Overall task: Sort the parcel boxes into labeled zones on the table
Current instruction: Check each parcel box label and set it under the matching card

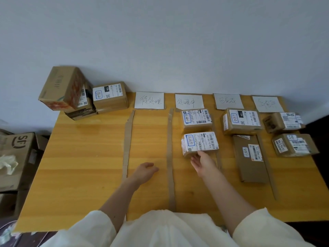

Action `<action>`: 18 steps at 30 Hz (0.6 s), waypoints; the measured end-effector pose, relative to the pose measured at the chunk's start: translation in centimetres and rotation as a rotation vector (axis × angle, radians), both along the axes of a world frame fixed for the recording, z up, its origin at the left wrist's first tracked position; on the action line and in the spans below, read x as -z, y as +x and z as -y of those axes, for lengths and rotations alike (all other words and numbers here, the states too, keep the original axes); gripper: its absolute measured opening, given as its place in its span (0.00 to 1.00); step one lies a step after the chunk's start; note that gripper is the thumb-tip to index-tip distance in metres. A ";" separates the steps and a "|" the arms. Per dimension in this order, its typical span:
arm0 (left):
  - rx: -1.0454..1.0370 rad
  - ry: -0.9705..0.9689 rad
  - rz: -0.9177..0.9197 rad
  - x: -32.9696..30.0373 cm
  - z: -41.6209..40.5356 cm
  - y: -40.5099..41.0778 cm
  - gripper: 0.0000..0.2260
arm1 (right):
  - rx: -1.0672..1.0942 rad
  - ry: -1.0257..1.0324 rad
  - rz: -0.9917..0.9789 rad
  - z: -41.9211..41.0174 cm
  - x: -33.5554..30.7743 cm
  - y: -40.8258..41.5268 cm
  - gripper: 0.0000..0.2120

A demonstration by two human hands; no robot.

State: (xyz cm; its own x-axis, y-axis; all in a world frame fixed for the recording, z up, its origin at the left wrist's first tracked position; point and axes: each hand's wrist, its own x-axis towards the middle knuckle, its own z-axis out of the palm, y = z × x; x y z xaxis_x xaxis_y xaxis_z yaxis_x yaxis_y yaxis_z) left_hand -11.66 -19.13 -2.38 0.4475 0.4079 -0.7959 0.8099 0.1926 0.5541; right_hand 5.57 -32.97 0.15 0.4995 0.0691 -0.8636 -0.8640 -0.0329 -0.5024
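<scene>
On the yellow wooden table [85,166], cardboard strips [170,157] divide zones headed by handwritten paper labels [149,100]. The second zone holds two labelled parcels: one at the back [196,119] and a nearer one [199,143]. My right hand [203,162] touches the near edge of that nearer parcel, fingers spread under it. My left hand [146,171] rests on the table in the first zone, loosely curled and holding nothing. The third zone has a square box [241,121] and a long flat box [250,157]. Two boxes [283,122] [293,144] lie in the fourth zone.
A pile of unsorted boxes sits at the table's back left: a big tilted carton [62,87], a labelled box [110,97] and a flat one beneath [81,113]. Cartons [16,157] stand on the floor to the left. A wall backs the table.
</scene>
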 end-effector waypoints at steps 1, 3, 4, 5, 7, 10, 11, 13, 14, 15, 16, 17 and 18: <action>0.002 -0.004 0.000 0.1 0.0 -0.1 0.24 | 0.000 0.005 0.016 -0.1 -0.2 -0.1 0.15; 0.005 -0.009 0.001 0.2 -0.1 -0.2 0.24 | -0.026 -0.015 0.043 -0.4 -0.2 -0.2 0.15; 0.004 -0.009 0.000 0.2 -0.1 -0.3 0.24 | -0.047 -0.033 0.041 -0.5 -0.3 -0.4 0.15; 0.000 -0.010 -0.002 0.2 -0.2 -0.3 0.24 | -0.074 -0.049 0.020 -0.6 -0.2 -0.6 0.13; -0.008 -0.014 -0.003 0.4 -0.3 -0.5 0.24 | -0.151 -0.064 -0.050 -0.9 -0.3 -1.3 0.05; -0.015 -0.014 0.008 0.6 -0.7 -0.7 0.23 | -0.311 -0.044 -0.128 -1.6 -0.3 -2.5 0.05; -0.025 -0.014 0.016 0.6 -0.9 -0.8 0.22 | -0.369 -0.038 -0.141 -2.0 -0.2 -3.0 0.07; -0.054 -0.005 0.039 0.6 -1.3 -1.1 0.21 | -0.478 -0.034 -0.152 -3.0 -0.2 -4.0 0.10; -0.071 0.009 0.056 0.6 -1.6 -1.2 0.20 | -0.522 -0.038 -0.148 -3.5 -0.2 -4.3 0.10; -0.095 0.035 0.073 0.6 -1.9 -1.4 0.19 | -0.560 -0.045 -0.140 -4.2 -0.2 -4.7 0.09; -0.129 0.072 0.093 0.6 -2.3 -1.6 0.18 | -0.597 -0.054 -0.130 -4.9 -0.3 -4.9 0.07; -0.175 0.110 0.112 0.6 -2.8 -1.8 0.16 | -0.632 -0.063 -0.120 -5.7 -0.3 -5.0 0.05; -0.222 0.143 0.129 0.4 -3.3 -1.9 0.15 | -0.661 -0.072 -0.115 -6.7 -0.2 -5.1 0.04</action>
